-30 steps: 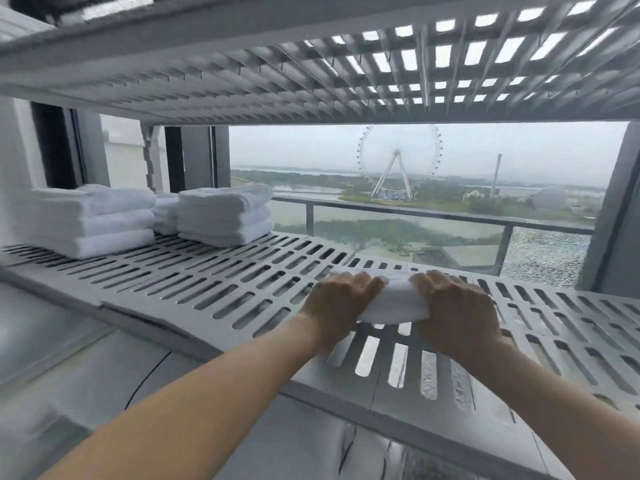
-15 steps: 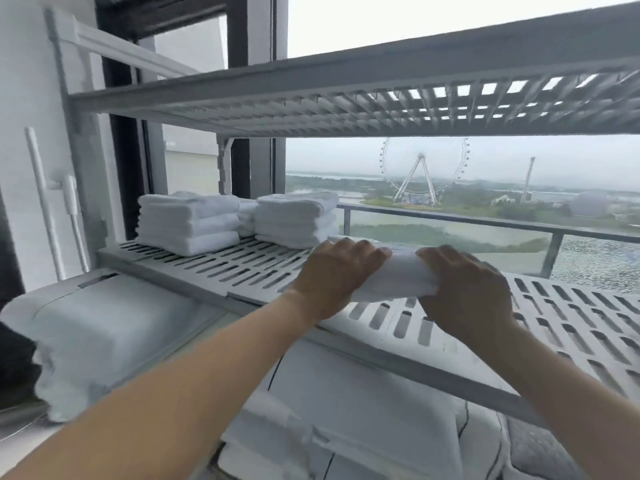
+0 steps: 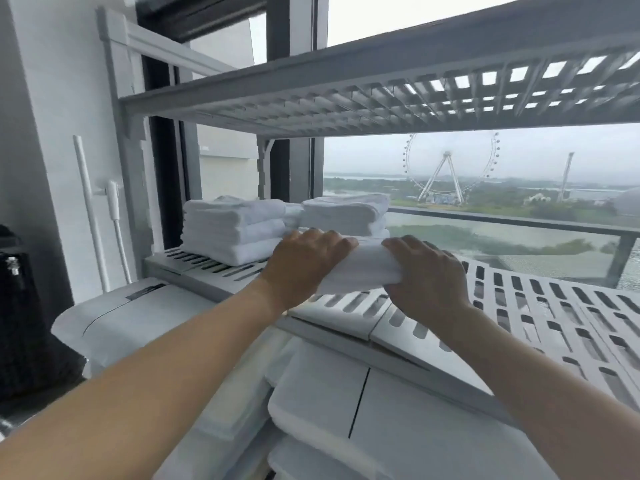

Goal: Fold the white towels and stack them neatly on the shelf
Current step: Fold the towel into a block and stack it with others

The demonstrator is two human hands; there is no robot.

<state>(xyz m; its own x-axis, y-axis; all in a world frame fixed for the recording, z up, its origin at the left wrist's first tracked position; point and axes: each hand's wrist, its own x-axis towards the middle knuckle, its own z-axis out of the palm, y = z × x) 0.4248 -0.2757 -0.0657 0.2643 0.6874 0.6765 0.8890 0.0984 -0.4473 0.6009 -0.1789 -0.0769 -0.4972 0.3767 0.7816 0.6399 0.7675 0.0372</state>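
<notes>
Placing step, by judgement. Gripped at both ends, folded towel point(image 3: 363, 268), left hand point(image 3: 304, 261) and right hand point(image 3: 426, 275) curled round it, low over slatted shelf point(image 3: 519, 306), right of finished stacks point(image 3: 228, 233); contact with shelf unclear. Next: carry leftward, set squarely on a stack, align edges, release.

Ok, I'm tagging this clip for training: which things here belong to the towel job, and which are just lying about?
Job: folded towel, gripped by left hand and right hand; left towel stack; right towel stack; slatted shelf.
Just there: upper shelf; white units below; wall pipes; balcony rail.
</notes>
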